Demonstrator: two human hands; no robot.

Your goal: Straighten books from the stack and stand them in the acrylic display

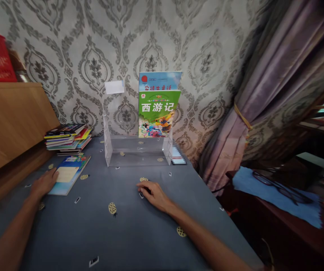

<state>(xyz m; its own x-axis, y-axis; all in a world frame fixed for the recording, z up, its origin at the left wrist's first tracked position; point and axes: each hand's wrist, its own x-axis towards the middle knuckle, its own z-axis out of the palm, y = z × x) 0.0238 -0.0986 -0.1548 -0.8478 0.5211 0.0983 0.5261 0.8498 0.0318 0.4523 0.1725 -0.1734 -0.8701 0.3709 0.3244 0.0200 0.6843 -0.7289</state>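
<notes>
My left hand is at the left edge of a thin blue book with a cream panel on its cover. The fingers close over that edge, and the thumb is not clearly visible. The book lies on the table beside a stack of books. My right hand rests on the tabletop with loosely bent fingers, a gap by the thumb and nothing held. Beyond it stands a clear acrylic rack. In the rack's right side, a green book stands upright before a taller blue book.
A stack of books sits at the back left beside a wooden cabinet. A small white card is at the rack's top left. On the right are a curtain and a blue cloth with eyeglasses.
</notes>
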